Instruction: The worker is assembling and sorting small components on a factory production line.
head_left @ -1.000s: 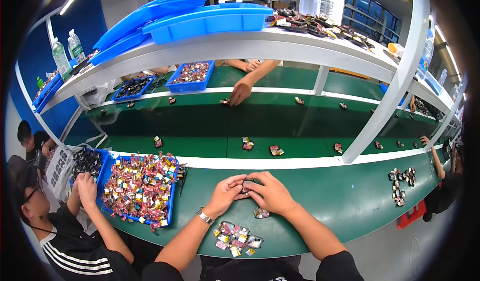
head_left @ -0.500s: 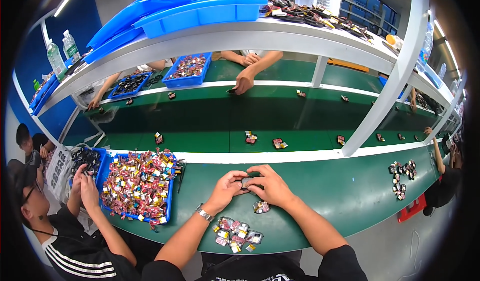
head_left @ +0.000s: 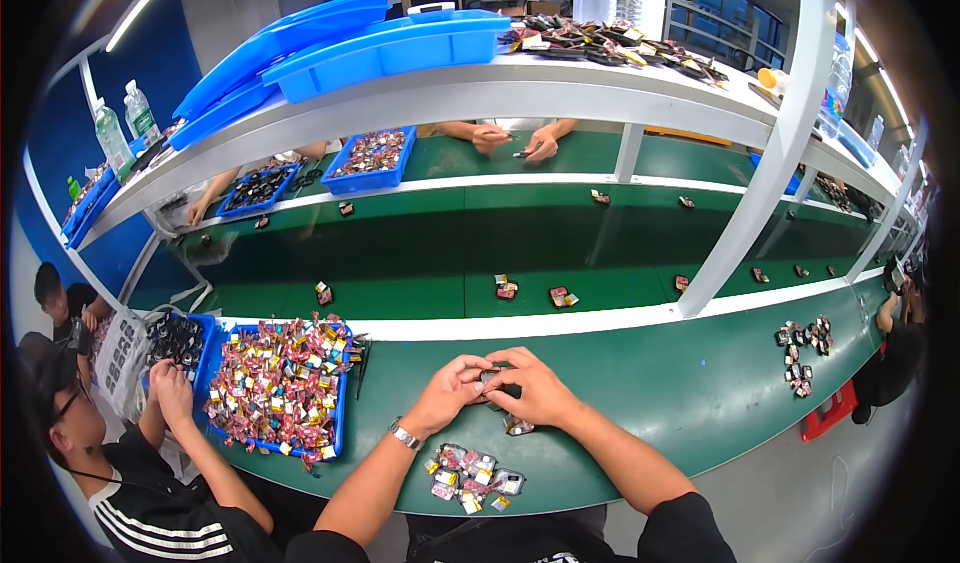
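Both my hands meet over the green bench, around a small dark plastic casing (head_left: 488, 379) with a greyish inside. My left hand (head_left: 447, 395) pinches it from the left, a metal watch on that wrist. From the right, the fingers of my right hand (head_left: 540, 391) close on the same casing and cover much of it. Just under my right hand lies a filled casing (head_left: 517, 426), partly hidden. Nearer me sits a cluster of several casings (head_left: 474, 479) holding red circuit boards and yellow-and-white parts.
A blue tray (head_left: 342, 413) heaped with small red, yellow and white parts stands left, tweezers (head_left: 361, 363) beside it. A seated person (head_left: 150, 463) works there. Filled units dot the green conveyor (head_left: 420, 273). A white post (head_left: 765, 153) and shelf frame rise ahead; more units (head_left: 797, 373) lie right.
My hands stay together on the casing, fingers shifted slightly, and my right hand now covers more of the filled casing. Across the conveyor, a person's reaching hand has drawn back beside the other.
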Tool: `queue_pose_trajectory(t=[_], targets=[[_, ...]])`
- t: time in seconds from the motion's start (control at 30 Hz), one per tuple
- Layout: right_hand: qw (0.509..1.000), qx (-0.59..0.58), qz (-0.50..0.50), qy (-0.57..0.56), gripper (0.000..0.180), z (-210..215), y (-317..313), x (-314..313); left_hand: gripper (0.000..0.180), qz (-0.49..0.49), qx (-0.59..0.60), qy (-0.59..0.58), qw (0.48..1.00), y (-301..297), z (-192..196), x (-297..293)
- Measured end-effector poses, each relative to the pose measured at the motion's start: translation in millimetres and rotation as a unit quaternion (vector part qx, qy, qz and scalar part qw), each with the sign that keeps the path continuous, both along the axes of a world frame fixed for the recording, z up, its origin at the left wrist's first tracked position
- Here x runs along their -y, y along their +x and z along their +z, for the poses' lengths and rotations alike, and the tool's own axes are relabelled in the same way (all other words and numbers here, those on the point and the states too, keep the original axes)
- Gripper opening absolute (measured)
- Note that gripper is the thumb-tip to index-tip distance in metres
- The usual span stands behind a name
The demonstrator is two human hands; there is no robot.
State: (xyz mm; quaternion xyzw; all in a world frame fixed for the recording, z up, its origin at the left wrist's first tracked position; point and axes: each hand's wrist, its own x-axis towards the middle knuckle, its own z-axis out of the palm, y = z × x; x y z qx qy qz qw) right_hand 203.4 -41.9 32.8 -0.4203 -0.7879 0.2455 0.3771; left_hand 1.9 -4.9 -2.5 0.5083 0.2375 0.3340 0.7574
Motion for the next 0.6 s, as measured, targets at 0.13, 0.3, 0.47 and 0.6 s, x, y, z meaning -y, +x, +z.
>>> queue_pose_trajectory(t=[0.13,0.3,0.47,0.6], targets=[[0.998,-0.003,-0.047,0.044,0.012,-3.2,-2.3,0.2,0.031,0.005,0.018,-0.029,0.999,1.1,5.1,1.3],[0.994,-0.018,-0.084,0.069,0.013,-15.7,-12.4,2.2,0.031,0.017,0.015,-0.039,0.999,0.2,0.7,-1.0],[0.991,-0.029,-0.106,0.081,0.014,-18.3,-14.1,4.6,0.030,0.019,0.014,-0.047,0.999,0.7,0.9,-0.9],[0.992,-0.048,-0.101,0.057,0.017,-20.8,-13.9,3.6,0.029,0.020,0.029,-0.048,0.998,-0.5,-3.3,-1.0]])
